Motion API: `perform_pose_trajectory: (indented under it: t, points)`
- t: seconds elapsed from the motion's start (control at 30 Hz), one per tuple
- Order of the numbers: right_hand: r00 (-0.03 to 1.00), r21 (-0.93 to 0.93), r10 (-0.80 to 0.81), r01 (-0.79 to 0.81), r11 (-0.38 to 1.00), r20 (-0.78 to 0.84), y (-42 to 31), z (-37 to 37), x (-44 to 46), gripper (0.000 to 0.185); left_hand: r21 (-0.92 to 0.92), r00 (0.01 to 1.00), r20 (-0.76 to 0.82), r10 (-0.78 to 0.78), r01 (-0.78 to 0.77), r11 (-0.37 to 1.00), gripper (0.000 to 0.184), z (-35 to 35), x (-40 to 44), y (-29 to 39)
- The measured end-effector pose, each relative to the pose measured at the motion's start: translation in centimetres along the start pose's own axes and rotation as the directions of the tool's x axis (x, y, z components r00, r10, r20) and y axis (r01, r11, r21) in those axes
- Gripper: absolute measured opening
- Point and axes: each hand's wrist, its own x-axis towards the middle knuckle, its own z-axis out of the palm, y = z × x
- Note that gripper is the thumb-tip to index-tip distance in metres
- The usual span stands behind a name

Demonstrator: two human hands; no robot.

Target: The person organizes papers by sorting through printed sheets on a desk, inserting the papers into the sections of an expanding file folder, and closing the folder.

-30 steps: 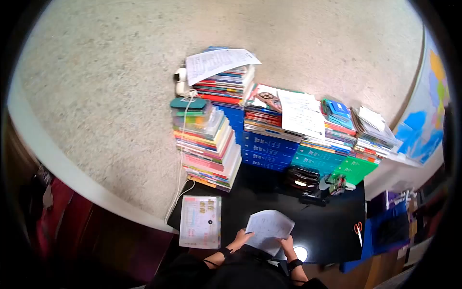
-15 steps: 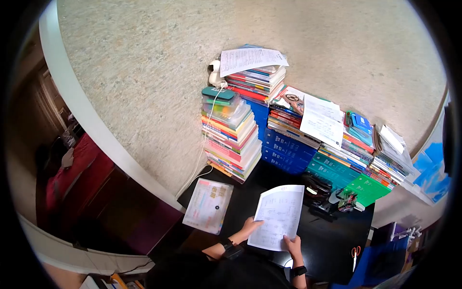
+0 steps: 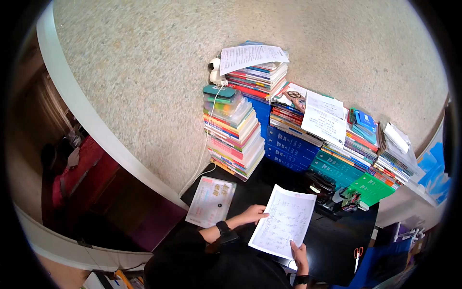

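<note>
A white sheet of paper with rows of faint writing is held up over the black desk. My left hand grips its left edge, thumb on top and the other fingers hidden behind. At the lower right edge, my right hand pinches the sheet, also thumb in front. To the left of the sheet lies a translucent document folder with a round button clasp. Scissors with orange handles rest near the desk's right edge.
A tall stack of books stands behind the folder. Blue file boxes and green file boxes carry more books and loose papers along the wall. Dark desk items sit before them. A white camera stands at the back; its cable hangs down.
The sheet and both hands have shifted slightly right, and the sheet is tilted more to the right. The camera view has also moved a little. Both hands keep hold of the sheet.
</note>
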Motion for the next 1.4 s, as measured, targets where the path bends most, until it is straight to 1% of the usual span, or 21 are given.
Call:
perform_pose_trajectory:
  t: [0.17, 0.2, 0.27, 0.3, 0.4, 0.43, 0.47, 0.5, 0.57, 0.6, 0.63, 0.77, 0.8, 0.83, 1.03, 1.13, 1.17, 1.2, 1.3, 1.37, 1.4]
  points:
    - [0.977, 0.178, 0.004, 0.035, 0.984, -0.213, 0.6, -0.7, -0.3, 0.031, 0.262, 0.930, -0.261, 0.259, -0.190, 0.946, 0.004, -10.1, 3.0, 8.5]
    - [0.968, 0.159, -0.006, 0.048, 0.986, -0.252, 1.4, -1.4, -0.2, 0.031, 0.366, 0.818, -0.314, 0.481, -0.363, 0.857, 0.008, -12.9, 3.7, 10.2]
    - [0.944, 0.099, -0.064, 0.102, 0.990, -0.323, 2.9, -2.4, 0.5, 0.030, 0.296, 0.749, -0.531, 0.396, -0.274, 0.915, 0.012, -18.8, 6.1, 11.7]
    - [0.929, 0.056, -0.109, 0.137, 0.989, -0.354, 4.3, -3.3, 1.1, 0.029, 0.305, 0.587, -0.591, 0.553, -0.472, 0.827, 0.013, -20.6, 6.6, 12.9]
    - [0.883, -0.071, -0.053, 0.022, 0.997, -0.467, 2.8, -1.9, 0.3, 0.021, 0.441, 0.452, -0.703, 0.549, -0.329, 0.835, 0.009, -22.8, 6.8, 14.5]
    - [0.856, -0.104, 0.013, -0.078, 0.992, -0.517, 1.8, -1.3, -1.1, 0.018, 0.530, 0.461, -0.692, 0.555, -0.197, 0.825, 0.011, -22.9, 7.1, 12.9]
    - [0.857, -0.174, -0.129, 0.047, 0.984, -0.500, 5.6, -2.8, 0.2, 0.016, 0.605, 0.489, -0.676, 0.551, -0.058, 0.794, 0.013, -22.5, 7.3, 10.3]
    - [0.857, -0.102, -0.115, 0.074, 0.992, -0.502, 2.0, 0.0, -1.0, 0.016, 0.628, 0.529, -0.663, 0.529, 0.009, 0.778, 0.016, -21.4, 7.6, 7.1]
    - [0.837, -0.174, -0.096, 0.002, 0.985, -0.538, 2.6, 0.6, -1.3, 0.018, 0.668, 0.653, -0.614, 0.443, 0.130, 0.733, 0.021, -20.1, 8.1, -5.0]
    - [0.872, -0.131, 0.002, -0.076, 0.989, -0.490, 2.8, 0.3, -1.8, 0.019, 0.549, 0.678, -0.672, 0.298, 0.186, 0.815, 0.030, -17.9, 6.3, -8.5]
    - [0.863, -0.146, 0.015, -0.102, 0.984, -0.505, 3.1, 0.5, -2.1, 0.028, 0.424, 0.662, -0.749, 0.022, 0.453, 0.784, 0.043, -16.3, 4.6, -12.4]
    - [0.812, -0.050, 0.077, -0.129, 0.990, -0.578, 5.4, 0.9, -3.6, 0.035, 0.345, 0.561, -0.780, -0.276, 0.754, 0.559, 0.085, -10.7, -1.9, -24.4]
    - [0.806, -0.061, 0.092, -0.157, 0.986, -0.584, 5.4, 0.7, -3.7, 0.035, 0.232, 0.508, -0.705, -0.495, 0.825, 0.516, 0.101, -9.8, -3.1, -22.8]
    - [0.805, -0.077, 0.099, -0.177, 0.981, -0.585, 5.3, 0.7, -3.8, 0.034, 0.277, 0.509, -0.677, -0.531, 0.845, 0.457, 0.106, -9.2, -3.7, -23.1]
    - [0.827, -0.192, 0.069, -0.209, 0.959, -0.557, 3.1, 0.3, -4.6, 0.031, 0.309, 0.490, -0.794, -0.359, 0.835, 0.456, 0.103, -7.4, -2.6, -22.7]
    - [0.823, -0.259, -0.040, -0.132, 0.957, -0.566, 2.1, 0.3, -3.4, 0.026, 0.149, 0.262, -0.894, -0.363, 0.939, 0.311, 0.077, -6.9, -1.7, -21.2]
    - [0.836, -0.292, -0.118, -0.053, 0.955, -0.536, 1.8, 0.3, -2.6, 0.025, 0.172, 0.247, -0.955, -0.162, 0.911, 0.374, 0.072, -6.1, -1.7, -24.3]
    - [0.862, -0.302, -0.214, 0.075, 0.950, -0.459, 3.2, -0.7, -1.5, 0.025, 0.307, 0.393, -0.912, -0.114, 0.842, 0.444, 0.073, -7.4, -1.9, -27.1]
    - [0.831, -0.297, -0.106, -0.073, 0.952, -0.546, 0.9, 1.3, -0.9, 0.026, 0.585, 0.611, -0.788, 0.071, 0.709, 0.394, 0.061, -8.2, -3.3, -28.6]
    - [0.876, -0.281, -0.069, -0.078, 0.957, -0.478, 0.5, 0.6, -0.6, 0.026, 0.660, 0.645, -0.751, 0.140, 0.738, 0.143, 0.048, -7.8, -2.1, -33.8]
    - [0.885, -0.341, -0.150, -0.010, 0.940, -0.441, 1.0, 0.3, -0.1, 0.026, 0.698, 0.665, -0.713, 0.221, 0.640, 0.321, 0.032, -8.5, -3.1, -28.4]
